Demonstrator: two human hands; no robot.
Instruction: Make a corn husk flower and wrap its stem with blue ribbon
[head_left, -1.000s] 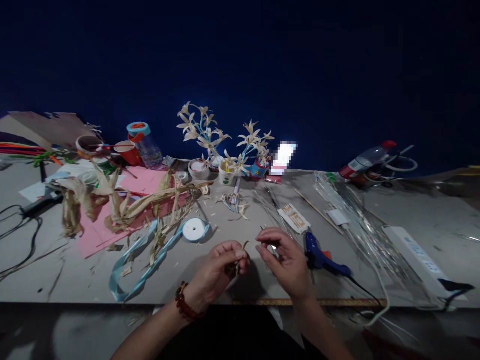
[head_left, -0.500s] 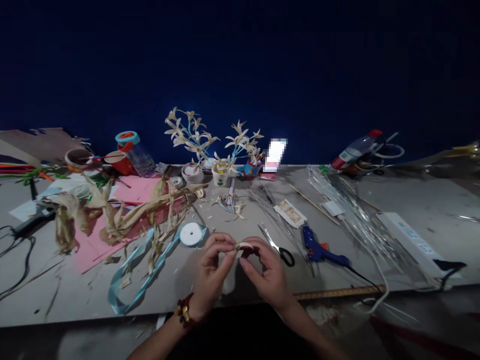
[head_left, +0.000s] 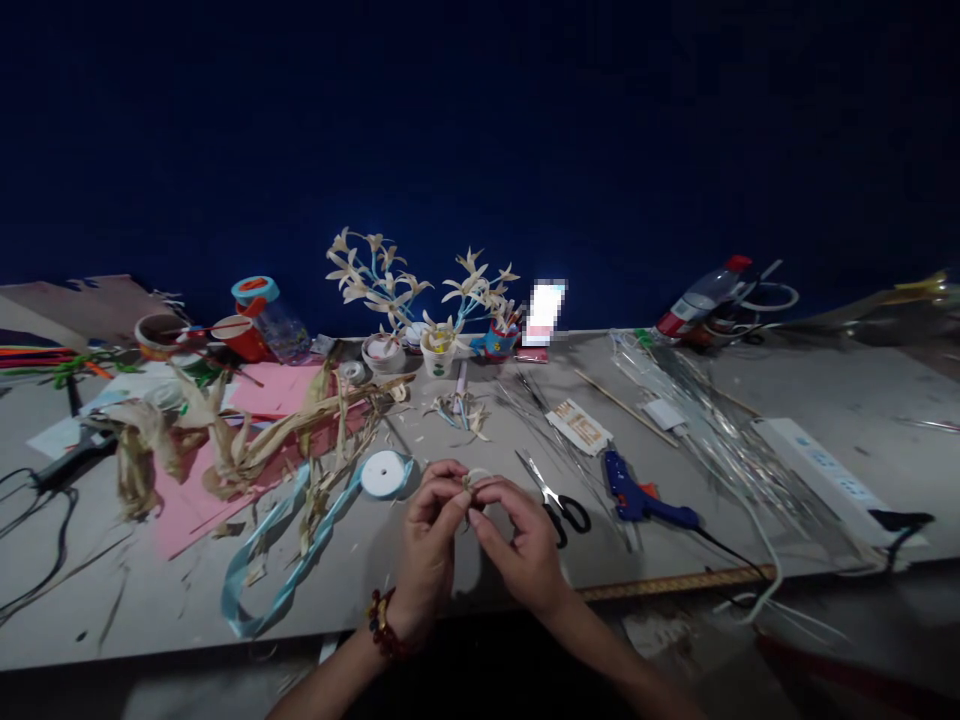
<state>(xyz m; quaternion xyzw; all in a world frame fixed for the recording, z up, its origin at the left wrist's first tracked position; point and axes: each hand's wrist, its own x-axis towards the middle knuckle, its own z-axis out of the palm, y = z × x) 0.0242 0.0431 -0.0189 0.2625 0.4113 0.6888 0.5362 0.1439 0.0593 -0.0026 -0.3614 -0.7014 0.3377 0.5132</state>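
right hand (head_left: pixel 521 545) has met left hand (head_left: pixel 431 525) (husk strip (head_left: pixel 469 483), probably) near table edge (head_left: pixel 172 640)

And here's the wall (head_left: pixel 480 120), deep blue and plain, filling the whole upper half of the view! Up against it runs the table (head_left: pixel 892 395), long and grey, stretching from one side to the other. Light's low tonight, darkest up in the corners, with soft shadows across the tabletop. Down below the front edge, there's the floor (head_left: pixel 187 695), greyish, murky, its details lost in the gloom.
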